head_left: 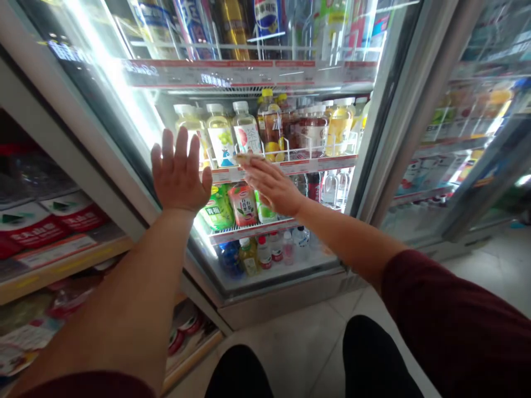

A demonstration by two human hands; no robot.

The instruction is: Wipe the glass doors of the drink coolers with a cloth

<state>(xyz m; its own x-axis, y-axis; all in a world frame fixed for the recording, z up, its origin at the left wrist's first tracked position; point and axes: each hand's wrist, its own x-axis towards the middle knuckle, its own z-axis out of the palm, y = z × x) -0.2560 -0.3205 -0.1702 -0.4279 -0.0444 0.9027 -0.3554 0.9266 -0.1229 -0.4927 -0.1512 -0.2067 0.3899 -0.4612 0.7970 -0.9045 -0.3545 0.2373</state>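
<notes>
Okay, left hand [179,179]: fingers spread wide
Right hand [274,185]: fingers extended, close together
Grape-label bottle [221,145]: on fridge shelf [321,164], beyond, between both hands

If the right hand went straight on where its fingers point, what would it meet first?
Probably the cooler's glass door, in front of the white-capped bottle with the pink-fruit label; depth is unclear, so the right hand may be touching that door.
</notes>
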